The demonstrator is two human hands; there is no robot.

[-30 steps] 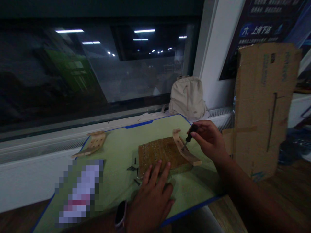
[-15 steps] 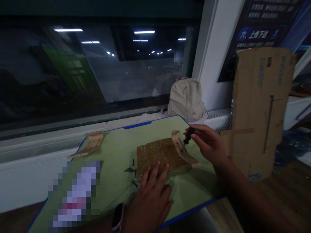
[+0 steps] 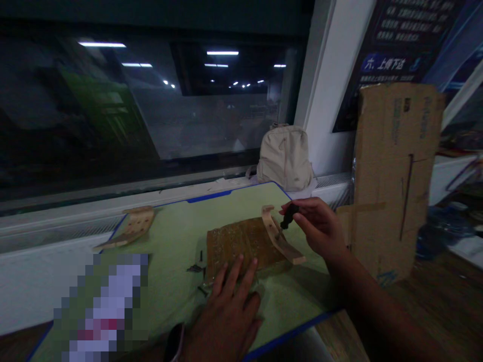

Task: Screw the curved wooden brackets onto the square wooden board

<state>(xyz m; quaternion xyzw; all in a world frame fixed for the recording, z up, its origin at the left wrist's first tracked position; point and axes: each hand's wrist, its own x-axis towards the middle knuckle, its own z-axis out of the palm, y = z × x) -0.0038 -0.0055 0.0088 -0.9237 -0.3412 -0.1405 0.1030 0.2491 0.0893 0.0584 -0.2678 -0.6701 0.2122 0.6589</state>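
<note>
My right hand [image 3: 319, 221] grips a black-handled screwdriver [image 3: 290, 216] between thumb and fingers. The screwdriver's tip meets the face of a curved wooden piece [image 3: 282, 239], which lies along the right side of a brown, tape-covered board [image 3: 241, 244]. My left hand [image 3: 228, 306] lies with fingers spread over the board's front edge. Several dark screws [image 3: 195, 268] lie on the green mat just left of the board. A second curved wooden piece [image 3: 136, 226] with holes rests at the mat's far left.
The green mat [image 3: 173, 226] has a blue border. A beige backpack [image 3: 285, 156] sits by the window behind it. To the right stands a tall cardboard sheet [image 3: 388, 186]. Part of the mat at the left is pixelated.
The view has shifted slightly, moving the scene a little left. My right hand still holds the screwdriver at the wooden piece, and my left hand stays on the board.
</note>
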